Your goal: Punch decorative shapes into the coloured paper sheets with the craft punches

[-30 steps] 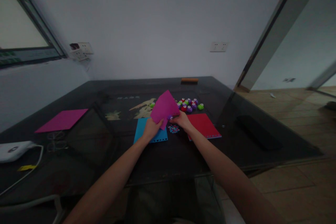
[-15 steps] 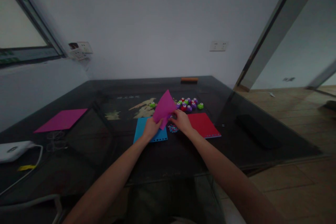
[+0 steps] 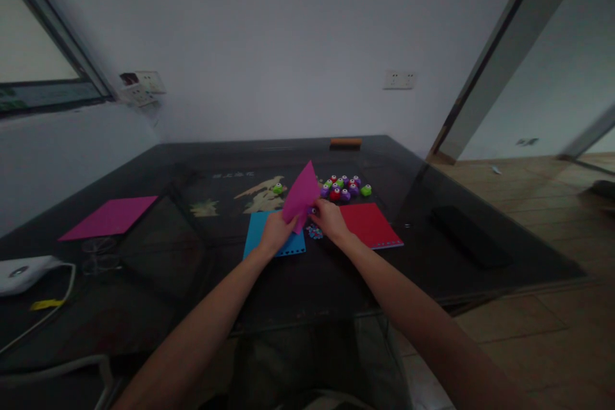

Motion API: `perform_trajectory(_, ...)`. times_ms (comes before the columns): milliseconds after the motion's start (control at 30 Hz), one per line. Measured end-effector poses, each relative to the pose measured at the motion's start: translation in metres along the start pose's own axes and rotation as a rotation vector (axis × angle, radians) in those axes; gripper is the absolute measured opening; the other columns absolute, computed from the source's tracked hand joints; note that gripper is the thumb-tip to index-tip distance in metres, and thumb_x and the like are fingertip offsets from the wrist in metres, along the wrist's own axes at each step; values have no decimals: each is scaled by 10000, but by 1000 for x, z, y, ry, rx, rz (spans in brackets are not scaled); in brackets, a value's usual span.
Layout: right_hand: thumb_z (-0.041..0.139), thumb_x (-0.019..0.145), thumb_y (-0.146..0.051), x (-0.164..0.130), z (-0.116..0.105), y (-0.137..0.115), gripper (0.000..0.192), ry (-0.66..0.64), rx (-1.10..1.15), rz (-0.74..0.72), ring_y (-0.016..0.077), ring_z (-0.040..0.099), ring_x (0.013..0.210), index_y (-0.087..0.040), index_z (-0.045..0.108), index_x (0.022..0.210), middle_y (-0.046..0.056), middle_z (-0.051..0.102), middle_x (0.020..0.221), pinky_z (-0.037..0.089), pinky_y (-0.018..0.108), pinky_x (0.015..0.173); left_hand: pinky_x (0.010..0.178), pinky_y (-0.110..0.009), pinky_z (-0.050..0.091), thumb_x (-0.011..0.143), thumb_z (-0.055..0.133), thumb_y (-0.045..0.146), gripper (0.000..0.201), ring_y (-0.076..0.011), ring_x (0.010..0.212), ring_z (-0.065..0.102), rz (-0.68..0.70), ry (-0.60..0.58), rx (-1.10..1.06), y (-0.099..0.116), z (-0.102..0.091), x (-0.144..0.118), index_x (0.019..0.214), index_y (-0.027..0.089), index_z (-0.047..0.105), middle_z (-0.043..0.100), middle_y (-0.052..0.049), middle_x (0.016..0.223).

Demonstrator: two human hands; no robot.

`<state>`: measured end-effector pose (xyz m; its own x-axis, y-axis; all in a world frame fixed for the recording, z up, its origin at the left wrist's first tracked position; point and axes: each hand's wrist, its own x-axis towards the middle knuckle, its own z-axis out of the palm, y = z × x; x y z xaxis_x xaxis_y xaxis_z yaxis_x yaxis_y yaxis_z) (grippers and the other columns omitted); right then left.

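Note:
Above the blue sheet, my left hand (image 3: 276,234) is closed on a pink sheet of paper (image 3: 302,195), which stands up bent and tilted. My right hand (image 3: 329,219) pinches a small purple craft punch (image 3: 312,210) at the pink sheet's right edge; the fingers hide most of it. Under my hands lies a blue sheet (image 3: 258,230) with small holes along its near edge. Tiny punched paper bits (image 3: 314,232) are heaped between it and a red sheet (image 3: 369,225), also holed along its near edge. Beyond the right hand sits a cluster of several red, purple and green punches (image 3: 343,187).
One green punch (image 3: 278,188) stands behind the pink paper. Another pink sheet (image 3: 109,216) lies at the left, near a white device (image 3: 24,274) with a cable. A black flat object (image 3: 469,237) rests at the right, and a brown block (image 3: 346,141) at the table's back.
The pink sheet has turned slightly and looks narrower. The punch in my right hand stays at its edge. The whole view has shifted a little.

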<state>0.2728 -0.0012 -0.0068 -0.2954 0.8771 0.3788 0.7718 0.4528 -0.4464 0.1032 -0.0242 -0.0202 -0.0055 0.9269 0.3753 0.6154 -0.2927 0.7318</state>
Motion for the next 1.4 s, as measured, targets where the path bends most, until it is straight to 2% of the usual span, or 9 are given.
perform_trajectory(67,608,766,-163,0,1,1,168,11,-12,-2,190,576,848,-156,597,934,81,630,934,401,272,724,687,-312,506,770,574,308,198,-219,731,654,-25,-34,34,-1,1,0,799,135,666,695,-74,696)
perform_trajectory(167,608,772,-176,0,2,1,168,62,1,-4,186,575,843,-163,586,938,74,630,935,397,267,718,689,-307,504,793,547,320,226,-225,755,659,-31,-10,58,-3,2,0,774,129,666,688,-84,691)
perform_trajectory(333,617,762,-164,0,1,-1,135,-10,-23,23,200,579,856,-153,589,894,93,627,920,392,275,719,712,-310,500,782,557,300,204,-229,781,661,-5,-48,105,-5,3,1,800,127,663,703,-106,763)
perform_trajectory(533,589,789,-183,-1,-2,-3,132,33,-48,3,201,577,874,-165,571,919,91,624,958,399,275,722,743,-317,505,780,557,307,189,-250,865,655,12,17,40,-6,4,-1,756,153,663,702,-104,739)
perform_trajectory(733,584,783,-134,-2,-1,-7,145,-64,-97,-42,228,585,913,-150,586,928,131,623,1002,403,300,742,748,-317,502,779,563,314,215,-242,847,660,-7,-17,68,-6,4,0,836,131,661,710,-110,784)
perform_trajectory(1000,590,773,-146,-3,1,-5,191,-17,-72,-16,237,586,934,-169,590,963,115,622,1038,424,312,746,762,-342,510,779,564,300,211,-242,824,664,-53,21,36,-2,0,1,823,122,668,711,-115,797)
perform_trajectory(1133,613,750,-160,-1,0,2,188,63,-6,34,222,589,897,-164,597,938,94,633,972,437,318,754,848,-356,494,766,584,285,197,-234,907,647,-57,108,-82,-2,-3,5,850,129,669,710,-103,839)
perform_trajectory(1267,640,717,-168,4,1,14,172,154,162,82,186,599,812,-164,608,886,60,645,900,460,303,728,948,-347,441,747,614,252,265,-205,1010,613,-39,210,-226,0,-5,8,982,134,644,696,-98,956)
perform_trajectory(1400,674,676,-193,10,4,25,197,218,429,149,169,614,769,-155,618,861,53,658,887,485,305,729,981,-362,416,742,625,230,306,-207,1044,597,-78,211,-313,3,-6,9,1030,129,627,683,-105,1011)
